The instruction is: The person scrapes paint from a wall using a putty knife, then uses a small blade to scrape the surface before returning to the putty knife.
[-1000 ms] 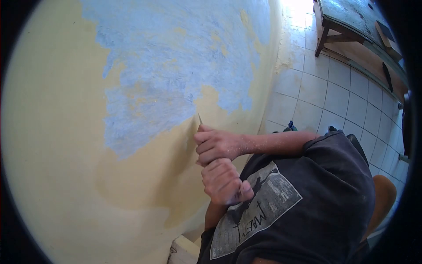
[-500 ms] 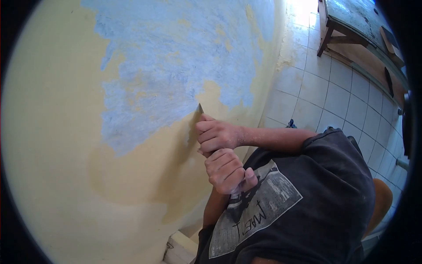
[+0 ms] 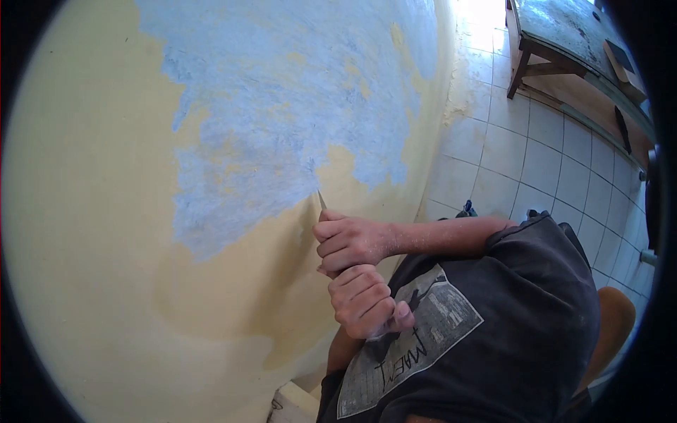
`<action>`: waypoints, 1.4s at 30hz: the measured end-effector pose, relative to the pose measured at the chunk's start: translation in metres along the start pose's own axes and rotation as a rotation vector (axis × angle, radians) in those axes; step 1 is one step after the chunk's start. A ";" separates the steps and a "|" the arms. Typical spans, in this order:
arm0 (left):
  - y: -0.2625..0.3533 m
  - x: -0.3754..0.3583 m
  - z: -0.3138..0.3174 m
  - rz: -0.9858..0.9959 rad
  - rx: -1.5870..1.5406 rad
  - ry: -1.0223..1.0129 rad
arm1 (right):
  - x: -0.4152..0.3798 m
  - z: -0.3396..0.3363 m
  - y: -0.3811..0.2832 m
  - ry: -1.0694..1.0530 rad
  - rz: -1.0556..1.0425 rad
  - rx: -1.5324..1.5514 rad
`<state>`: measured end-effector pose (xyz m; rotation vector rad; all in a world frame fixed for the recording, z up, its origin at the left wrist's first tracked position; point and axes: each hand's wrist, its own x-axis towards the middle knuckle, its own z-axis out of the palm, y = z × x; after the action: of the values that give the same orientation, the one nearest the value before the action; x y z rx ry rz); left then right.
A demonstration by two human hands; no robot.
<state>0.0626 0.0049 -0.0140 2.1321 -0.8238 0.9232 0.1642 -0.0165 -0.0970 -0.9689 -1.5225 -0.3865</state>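
In front of me is a wall [image 3: 99, 211] with a cream-yellow coat and a large ragged patch of blue [image 3: 247, 155] showing through it. My right hand [image 3: 356, 243] is closed around a scraper; only its thin, pointed-looking blade [image 3: 322, 200] shows, nearly edge-on, its tip at the lower border of the blue patch. Directly below, my left hand [image 3: 363, 299] is a fist against the right one, at the lower end of the grip, thumb out to the side. The handle is hidden inside both hands. Pale dust speckles the right forearm [image 3: 444, 238].
White floor tiles [image 3: 501, 151] run along the wall's foot on the right. A worn table [image 3: 557, 32] stands at the upper right, with a dark object [image 3: 622, 130] by its lower side. A pale block-like ledge [image 3: 293, 405] is at the bottom, near my left arm.
The whole view has shifted slightly, with the wall lower in it. Both hands and the scraper have drawn back a little towards my body; more of the blade shows, looking narrower.
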 end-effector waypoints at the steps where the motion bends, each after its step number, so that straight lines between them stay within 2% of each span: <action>1: -0.009 -0.007 0.001 -0.004 0.012 0.028 | 0.002 0.002 0.001 0.001 -0.021 0.001; 5: -0.021 -0.008 0.011 -0.001 -0.045 0.081 | -0.012 -0.001 0.016 -0.008 0.064 -0.038; 8: 0.007 -0.001 0.003 -0.032 0.007 -0.024 | -0.002 -0.003 -0.001 0.025 0.016 0.008; 10: -0.008 -0.005 0.002 0.009 0.050 0.021 | 0.006 -0.002 -0.002 0.017 -0.039 0.029; 11: -0.014 -0.010 0.002 0.021 0.079 0.042 | 0.002 0.000 0.003 0.029 -0.003 -0.004; 15: -0.018 -0.005 0.009 -0.029 -0.039 0.054 | -0.008 -0.003 0.007 0.036 0.057 -0.029; 18: 0.012 0.005 -0.001 -0.042 0.019 -0.062 | 0.004 -0.005 -0.008 0.004 -0.023 -0.006; 21: -0.017 -0.009 0.000 -0.037 0.065 0.018 | -0.002 0.002 0.014 0.119 0.011 0.000; 22: -0.018 -0.012 0.002 -0.043 0.036 0.040 | -0.009 -0.002 0.019 0.035 0.065 -0.039; 24: -0.024 -0.010 0.013 -0.023 -0.039 0.088 | -0.007 -0.005 0.016 0.033 0.063 -0.028; 27: 0.001 0.000 0.004 0.008 -0.013 -0.006 | 0.000 -0.004 -0.005 0.014 0.019 -0.011; 30: -0.014 -0.017 -0.001 -0.031 0.024 0.033 | -0.005 -0.002 0.014 0.049 0.041 -0.028; 33: -0.033 -0.018 0.011 -0.046 -0.082 0.120 | -0.012 0.001 0.015 0.033 0.093 -0.024; 37: -0.003 -0.006 0.003 -0.025 0.007 0.032 | 0.006 -0.004 -0.007 0.065 -0.015 -0.001; 38: -0.004 -0.006 -0.001 -0.018 0.026 0.027 | 0.012 -0.004 -0.008 0.015 -0.010 -0.005; 42: -0.016 -0.007 0.005 -0.057 0.008 0.082 | 0.008 -0.004 0.007 0.057 0.044 0.031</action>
<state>0.0725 0.0118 -0.0269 2.0985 -0.7159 0.9784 0.1728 -0.0130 -0.0903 -0.9575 -1.4495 -0.3550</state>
